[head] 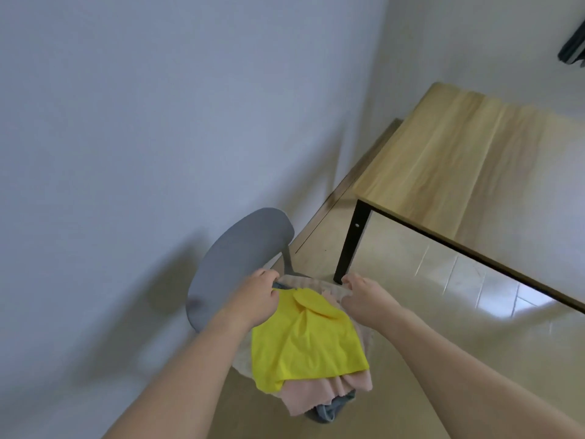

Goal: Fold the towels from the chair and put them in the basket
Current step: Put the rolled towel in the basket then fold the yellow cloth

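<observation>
Both hands reach forward over a heap of towels on a chair. The left hand (258, 296) has its fingers curled down over the far left edge of the heap, gripping cloth at the corner where a grey-blue strip shows beside the yellow towel (308, 340). The right hand (364, 294) is at the far right edge, its fingers bent and pinching the rim of a pale cream towel (316, 282) that lies under the yellow one; motion blur leaves the exact hold of the fingertips unclear. The yellow towel lies uppermost, crumpled, with one rounded corner folded back on itself near the far edge. Beneath it a pink towel (319, 396) spreads toward the viewer and hangs over the near edge of the seat, and a grey towel (332, 410) shows below the pink one at the nearest point of the heap. The heap hides the seat of the grey chair (240, 258), whose curved backrest rises to the left, close to the pale wall (142, 122). To the right stands a light wooden counter (474, 160) with a black metal leg (351, 242), well apart from the chair, its leg resting on the glossy beige floor (443, 343). A dark object (573, 49) appears at the upper right edge, too cropped to identify.
</observation>
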{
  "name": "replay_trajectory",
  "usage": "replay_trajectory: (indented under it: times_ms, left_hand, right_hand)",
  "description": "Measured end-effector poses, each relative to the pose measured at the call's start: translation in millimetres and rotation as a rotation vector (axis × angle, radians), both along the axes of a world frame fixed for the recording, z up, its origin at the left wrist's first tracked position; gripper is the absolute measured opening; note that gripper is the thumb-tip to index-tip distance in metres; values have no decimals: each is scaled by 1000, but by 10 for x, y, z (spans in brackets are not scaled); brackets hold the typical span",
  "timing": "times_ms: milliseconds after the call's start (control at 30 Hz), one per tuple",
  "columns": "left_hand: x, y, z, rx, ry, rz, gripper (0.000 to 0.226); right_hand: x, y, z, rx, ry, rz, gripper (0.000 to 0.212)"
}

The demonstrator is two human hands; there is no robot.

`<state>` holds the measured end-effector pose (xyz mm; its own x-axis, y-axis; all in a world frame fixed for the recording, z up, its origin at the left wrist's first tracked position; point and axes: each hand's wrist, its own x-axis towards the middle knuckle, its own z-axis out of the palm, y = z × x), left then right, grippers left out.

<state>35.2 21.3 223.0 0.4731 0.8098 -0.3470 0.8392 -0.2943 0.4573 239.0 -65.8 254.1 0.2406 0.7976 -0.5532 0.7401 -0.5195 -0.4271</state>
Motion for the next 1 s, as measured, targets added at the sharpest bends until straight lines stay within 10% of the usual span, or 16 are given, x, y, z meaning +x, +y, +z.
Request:
replay_trajectory:
  times_ms: [467,633,1000]
  left_hand:
    - [827,731,-2910,-34,-117,-42,34]
    - [1079,775,-3180,-15,91,-193,24]
    - [971,567,-2933,145,-500,50,27]
  right_hand:
    - [163,556,-3041,-114,-132,8,41]
    - [262,540,-3409,8,-123,-37,39]
    - [251,264,-3176,227,-4,-245,41]
